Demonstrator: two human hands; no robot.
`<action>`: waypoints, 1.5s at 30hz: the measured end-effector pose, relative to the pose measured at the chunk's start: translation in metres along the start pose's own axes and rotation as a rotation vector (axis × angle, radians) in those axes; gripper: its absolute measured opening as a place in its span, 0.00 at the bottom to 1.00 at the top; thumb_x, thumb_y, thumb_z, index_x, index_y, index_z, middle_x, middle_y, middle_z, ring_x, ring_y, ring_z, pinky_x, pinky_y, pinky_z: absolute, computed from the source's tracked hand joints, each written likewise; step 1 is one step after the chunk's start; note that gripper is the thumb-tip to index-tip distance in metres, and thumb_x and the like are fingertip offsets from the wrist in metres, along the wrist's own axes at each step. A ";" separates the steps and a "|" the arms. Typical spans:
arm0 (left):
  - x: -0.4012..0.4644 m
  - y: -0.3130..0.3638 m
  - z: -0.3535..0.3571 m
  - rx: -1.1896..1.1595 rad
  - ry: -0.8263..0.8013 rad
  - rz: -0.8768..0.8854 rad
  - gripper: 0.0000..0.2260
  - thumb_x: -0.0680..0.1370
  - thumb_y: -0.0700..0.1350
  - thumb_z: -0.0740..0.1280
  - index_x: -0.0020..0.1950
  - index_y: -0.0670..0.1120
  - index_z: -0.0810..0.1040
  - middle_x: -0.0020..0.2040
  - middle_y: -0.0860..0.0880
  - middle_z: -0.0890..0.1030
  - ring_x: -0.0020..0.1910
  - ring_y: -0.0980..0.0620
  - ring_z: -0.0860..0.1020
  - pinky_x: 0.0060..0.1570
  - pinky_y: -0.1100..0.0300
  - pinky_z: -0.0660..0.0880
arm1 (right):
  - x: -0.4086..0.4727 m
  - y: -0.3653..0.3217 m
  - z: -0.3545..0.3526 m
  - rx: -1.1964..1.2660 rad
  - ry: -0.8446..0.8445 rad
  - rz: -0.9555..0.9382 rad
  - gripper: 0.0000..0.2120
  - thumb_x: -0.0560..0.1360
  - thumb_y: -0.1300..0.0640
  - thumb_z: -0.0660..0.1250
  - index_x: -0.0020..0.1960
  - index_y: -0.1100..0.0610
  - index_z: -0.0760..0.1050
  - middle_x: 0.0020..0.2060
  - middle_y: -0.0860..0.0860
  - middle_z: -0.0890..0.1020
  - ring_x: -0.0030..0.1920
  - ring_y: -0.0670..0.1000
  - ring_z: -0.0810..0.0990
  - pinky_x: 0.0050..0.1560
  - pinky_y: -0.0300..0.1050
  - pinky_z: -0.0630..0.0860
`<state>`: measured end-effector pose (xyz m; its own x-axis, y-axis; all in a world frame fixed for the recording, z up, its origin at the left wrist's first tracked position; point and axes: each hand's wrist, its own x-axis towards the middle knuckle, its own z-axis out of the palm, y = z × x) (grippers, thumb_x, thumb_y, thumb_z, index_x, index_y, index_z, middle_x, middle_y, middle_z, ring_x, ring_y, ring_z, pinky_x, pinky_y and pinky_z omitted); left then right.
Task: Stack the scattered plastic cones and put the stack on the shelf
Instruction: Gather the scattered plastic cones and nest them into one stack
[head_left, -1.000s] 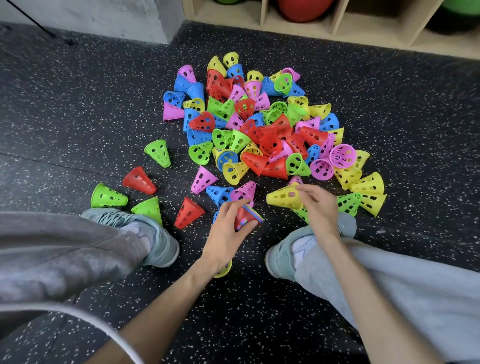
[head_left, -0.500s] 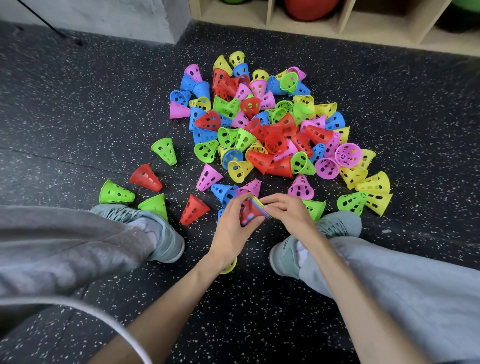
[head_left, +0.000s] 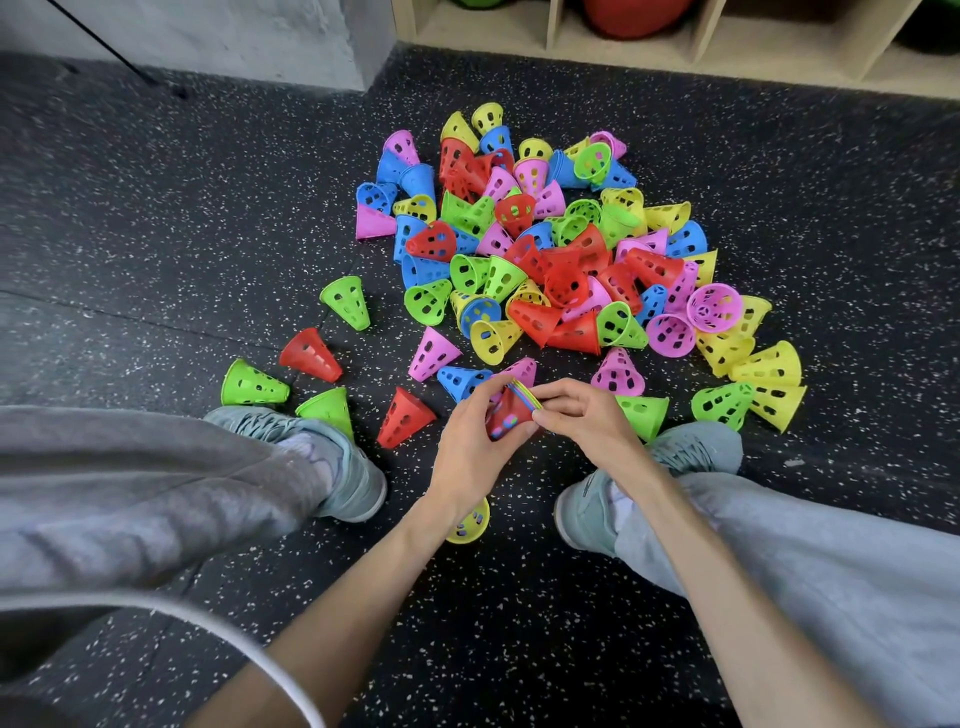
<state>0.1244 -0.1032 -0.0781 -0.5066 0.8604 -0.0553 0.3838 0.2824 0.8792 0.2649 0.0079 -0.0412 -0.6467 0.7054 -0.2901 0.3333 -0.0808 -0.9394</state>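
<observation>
While the left hand (head_left: 470, 457) curls its fingers round the stack (head_left: 508, 415), gripping it by the red outer cone, the right hand (head_left: 582, 415) pinches the stack's coloured rims between thumb and fingertips. Both hands hold the stack low above the floor (head_left: 156, 234), between two grey-green shoes (head_left: 332, 457), and its yellow tip shows under the left wrist. Beyond the hands lies the pile (head_left: 545, 249) of loose cones, with the shelf (head_left: 649, 47) behind it.
</observation>
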 end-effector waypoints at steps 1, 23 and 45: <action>0.001 0.001 -0.001 0.000 -0.002 0.005 0.27 0.75 0.56 0.75 0.72 0.61 0.71 0.64 0.63 0.78 0.64 0.61 0.75 0.64 0.54 0.75 | 0.001 0.000 0.001 -0.001 0.004 0.001 0.11 0.76 0.62 0.72 0.56 0.50 0.83 0.44 0.48 0.88 0.48 0.43 0.85 0.52 0.37 0.75; -0.027 0.008 -0.055 0.066 0.092 0.105 0.18 0.78 0.51 0.74 0.66 0.53 0.76 0.60 0.60 0.81 0.59 0.62 0.78 0.61 0.60 0.75 | -0.011 -0.023 0.034 -0.037 0.032 0.043 0.10 0.77 0.63 0.72 0.57 0.60 0.77 0.50 0.55 0.81 0.48 0.50 0.83 0.42 0.41 0.84; -0.064 -0.032 -0.077 0.020 0.051 0.023 0.25 0.72 0.55 0.78 0.66 0.57 0.75 0.53 0.58 0.84 0.51 0.62 0.82 0.57 0.58 0.79 | -0.052 0.020 0.096 0.059 -0.005 0.270 0.14 0.75 0.66 0.74 0.55 0.62 0.71 0.46 0.62 0.83 0.42 0.56 0.87 0.45 0.47 0.84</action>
<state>0.0855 -0.2002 -0.0663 -0.5361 0.8441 -0.0102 0.4112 0.2716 0.8702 0.2397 -0.0981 -0.0625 -0.5433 0.6495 -0.5320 0.4536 -0.3061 -0.8370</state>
